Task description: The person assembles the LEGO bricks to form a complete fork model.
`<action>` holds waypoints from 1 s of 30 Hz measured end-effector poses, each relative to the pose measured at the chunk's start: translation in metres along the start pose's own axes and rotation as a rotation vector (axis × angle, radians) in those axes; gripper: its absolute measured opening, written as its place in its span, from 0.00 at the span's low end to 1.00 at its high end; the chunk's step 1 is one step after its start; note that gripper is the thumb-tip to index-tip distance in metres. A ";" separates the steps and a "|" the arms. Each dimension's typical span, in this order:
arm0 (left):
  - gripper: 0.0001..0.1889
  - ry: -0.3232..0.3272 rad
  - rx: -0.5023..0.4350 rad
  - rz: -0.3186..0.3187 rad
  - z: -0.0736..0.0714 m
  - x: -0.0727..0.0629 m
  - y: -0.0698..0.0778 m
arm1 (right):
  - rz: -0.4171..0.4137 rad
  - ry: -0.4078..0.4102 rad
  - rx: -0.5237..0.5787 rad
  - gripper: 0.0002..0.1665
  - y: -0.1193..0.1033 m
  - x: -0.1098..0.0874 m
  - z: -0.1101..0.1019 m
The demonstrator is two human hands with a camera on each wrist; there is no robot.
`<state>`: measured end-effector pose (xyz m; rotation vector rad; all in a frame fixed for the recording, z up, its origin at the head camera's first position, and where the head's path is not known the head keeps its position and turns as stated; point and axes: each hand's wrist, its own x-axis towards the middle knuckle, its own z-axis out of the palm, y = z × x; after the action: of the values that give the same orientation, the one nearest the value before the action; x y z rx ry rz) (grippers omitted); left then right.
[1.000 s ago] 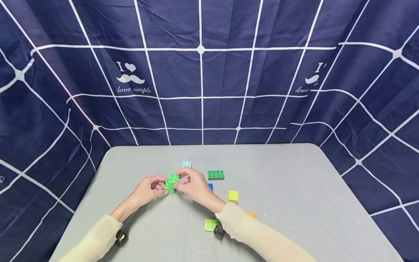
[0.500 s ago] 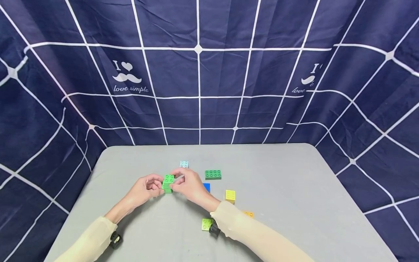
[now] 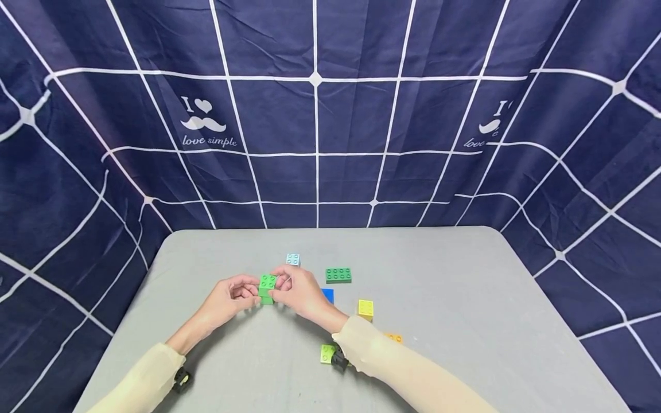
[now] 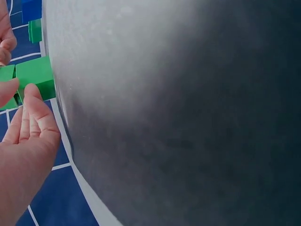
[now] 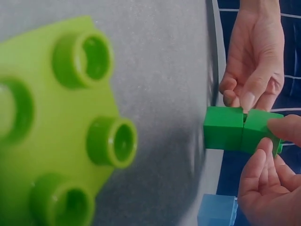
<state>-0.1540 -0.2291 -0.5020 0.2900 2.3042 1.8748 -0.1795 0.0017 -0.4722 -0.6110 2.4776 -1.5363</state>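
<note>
Two bright green toy bricks are stacked over the left part of the grey table. My right hand [image 3: 302, 291] pinches the upper green brick [image 3: 267, 281], its studs facing up. With thumb and fingertips my left hand [image 3: 230, 295] holds the lower green brick [image 3: 267, 300] from the other side. In the right wrist view a thin, uneven gap shows between the lower brick [image 5: 223, 127] and the slightly tilted upper brick [image 5: 256, 128]. Whether the studs are pressed fully in cannot be seen. The lower brick stands on or just over the table.
Right of the hands lie a light blue brick [image 3: 292, 259], a dark green brick [image 3: 338, 275], a blue brick [image 3: 329, 295] and a yellow brick [image 3: 365, 308]. An orange brick [image 3: 393, 338] and a lime brick [image 3: 327, 354] are partly hidden by the right arm.
The right hand has shifted slightly left and brought its green brick from an offset place to squarely over the lower one. The left hand stays nearly where it was.
</note>
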 end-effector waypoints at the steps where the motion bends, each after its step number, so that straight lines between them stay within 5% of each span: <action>1: 0.23 0.004 0.002 0.004 0.000 0.000 0.000 | 0.000 -0.002 0.003 0.20 0.000 0.000 0.000; 15: 0.18 -0.014 0.055 0.114 -0.002 0.002 -0.006 | 0.007 -0.021 0.014 0.19 0.003 0.002 0.000; 30: 0.17 0.042 0.102 0.115 -0.003 0.004 -0.002 | -0.006 -0.030 0.025 0.16 0.008 0.008 -0.002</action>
<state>-0.1583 -0.2318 -0.5033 0.4083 2.4651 1.8336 -0.1890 0.0032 -0.4775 -0.6330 2.4328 -1.5465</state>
